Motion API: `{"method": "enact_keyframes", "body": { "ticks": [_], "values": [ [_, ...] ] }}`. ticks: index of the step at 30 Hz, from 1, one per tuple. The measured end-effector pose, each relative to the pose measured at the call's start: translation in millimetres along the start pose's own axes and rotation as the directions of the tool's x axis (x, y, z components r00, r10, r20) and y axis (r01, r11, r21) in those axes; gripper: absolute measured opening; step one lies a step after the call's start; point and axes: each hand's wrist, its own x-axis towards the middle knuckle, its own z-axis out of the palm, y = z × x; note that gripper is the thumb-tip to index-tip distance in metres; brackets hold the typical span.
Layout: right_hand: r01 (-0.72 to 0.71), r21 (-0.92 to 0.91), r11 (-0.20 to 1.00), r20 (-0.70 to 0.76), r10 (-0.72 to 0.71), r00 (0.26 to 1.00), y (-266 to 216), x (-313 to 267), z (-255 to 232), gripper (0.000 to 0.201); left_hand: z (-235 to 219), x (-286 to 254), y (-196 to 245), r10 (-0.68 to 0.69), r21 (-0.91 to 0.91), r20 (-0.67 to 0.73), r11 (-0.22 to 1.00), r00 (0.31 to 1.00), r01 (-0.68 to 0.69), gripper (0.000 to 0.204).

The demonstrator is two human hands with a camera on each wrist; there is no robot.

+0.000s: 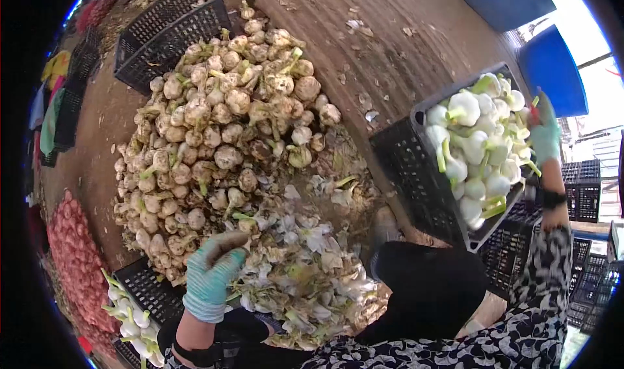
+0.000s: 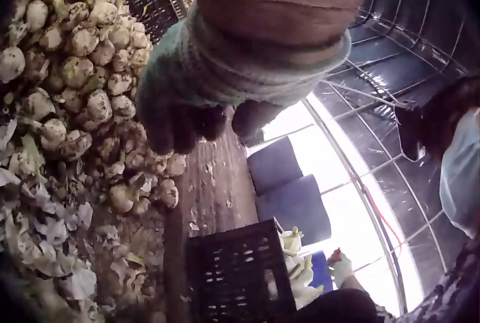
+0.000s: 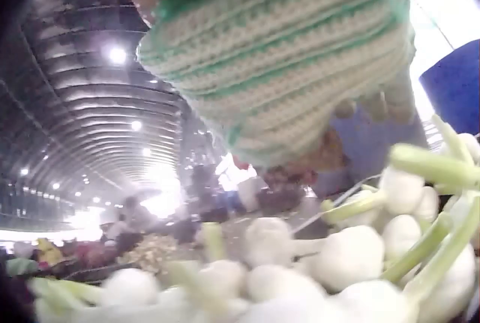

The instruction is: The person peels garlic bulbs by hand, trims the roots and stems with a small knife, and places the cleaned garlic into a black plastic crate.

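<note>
My left hand, in a pale green striped glove, hovers at the near edge of a heap of soil-stained garlic bulbs. Its fingers hang loosely bent in the left wrist view, with nothing seen in them. One bulb with a green stem stub lies just past the fingertips. On the other side my gloved right hand is over the far edge of a black crate full of clean white garlic. A small red-handled tool shows in its fingers; the glove hides most of it.
Peeled skins cover the ground before my knees. A black crate stands behind the heap. At left are a red net sack and another crate with white garlic. Blue barrels stand beyond the full crate.
</note>
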Motion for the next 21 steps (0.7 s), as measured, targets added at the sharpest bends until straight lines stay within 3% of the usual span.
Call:
{"method": "enact_keyframes", "body": {
  "ticks": [1, 2, 3, 4, 5, 6, 8, 9, 10, 11, 12, 13, 14, 16, 18, 20, 21],
  "values": [
    [0.015, 0.323, 0.946, -0.023, -0.008, 1.0, 3, -19, -10, 0.06, -6, -3, 0, -0.009, -0.062, -0.053, 0.998, 0.999, 0.006, 0.024],
    [-0.026, 0.363, 0.931, -0.062, 0.052, 0.997, -49, -52, -13, 0.054, -12, -6, 1, -0.016, -0.122, -0.114, 0.993, 0.993, 0.002, 0.026],
    [0.13, 0.356, 0.925, -0.048, -0.121, 0.992, -49, -66, -23, 0.049, -15, -6, -1, -0.003, -0.152, -0.146, 0.988, 0.989, -0.019, 0.03],
    [0.172, 0.263, 0.949, 0.005, -0.18, 0.984, -92, -91, -21, 0.044, -19, -7, -1, 0.001, -0.15, -0.155, 0.988, 0.988, -0.024, 0.03],
    [0.136, 0.402, 0.906, 0.116, -0.197, 0.974, -120, -103, -17, 0.04, -22, -8, -1, -0.026, -0.247, -0.175, 0.969, 0.984, -0.018, 0.032],
    [0.334, 0.09, 0.938, 0.368, -0.343, 0.864, -165, -106, -21, 0.045, -24, -10, 0, -0.053, -0.342, -0.186, 0.94, 0.981, -0.014, 0.034],
    [0.31, 0.298, 0.903, 0.585, -0.429, 0.688, -228, -107, 8, 0.038, -26, -18, 5, -0.038, -0.379, -0.162, 0.925, 0.986, -0.026, 0.037],
    [0.579, 0.346, 0.738, 0.551, -0.659, 0.512, -237, -97, 38, 0.038, -27, -23, 6, -0.039, -0.369, -0.161, 0.929, 0.986, -0.024, 0.037],
    [0.513, 0.403, 0.758, 0.61, -0.64, 0.467, -248, -96, 73, 0.04, -28, -29, 7, -0.042, -0.36, -0.164, 0.933, 0.986, -0.02, 0.037],
    [0.625, 0.308, 0.718, 0.642, -0.641, 0.42, -252, -93, 114, 0.043, -28, -36, 9, -0.032, -0.377, -0.164, 0.926, 0.986, -0.033, 0.038],
    [0.644, 0.212, 0.735, 0.751, -0.544, 0.375, -257, -87, 155, 0.045, -29, -42, 9, -0.03, -0.382, -0.168, 0.923, 0.985, -0.037, 0.037],
    [0.74, 0.017, 0.672, 0.867, -0.379, 0.325, -256, -80, 204, 0.045, -30, -49, 10, -0.023, -0.392, -0.182, 0.919, 0.983, -0.051, 0.036],
    [0.768, -0.057, 0.638, 0.901, -0.298, 0.314, -241, -75, 256, 0.044, -32, -55, 9, -0.015, -0.401, -0.199, 0.914, 0.98, -0.067, 0.036],
    [0.815, -0.111, 0.569, 0.952, -0.174, 0.251, -229, -87, 300, 0.042, -39, -63, 7, -0.042, -0.37, -0.208, 0.928, 0.977, -0.039, 0.036],
    [0.683, -0.064, 0.727, 0.912, -0.236, 0.336, -202, -120, 347, 0.042, -45, -67, 3, -0.004, -0.282, -0.231, 0.957, 0.973, -0.063, 0.037],
    [0.603, -0.144, 0.785, 0.748, -0.313, 0.585, -162, -160, 396, 0.036, -54, -67, -3, 0.003, -0.296, -0.195, 0.953, 0.981, -0.062, 0.035],
    [0.468, -0.112, 0.876, 0.674, -0.28, 0.684, -160, -170, 400, 0.032, -58, -65, -7, -0.002, -0.306, -0.191, 0.95, 0.982, -0.058, 0.035]
  ]
}}
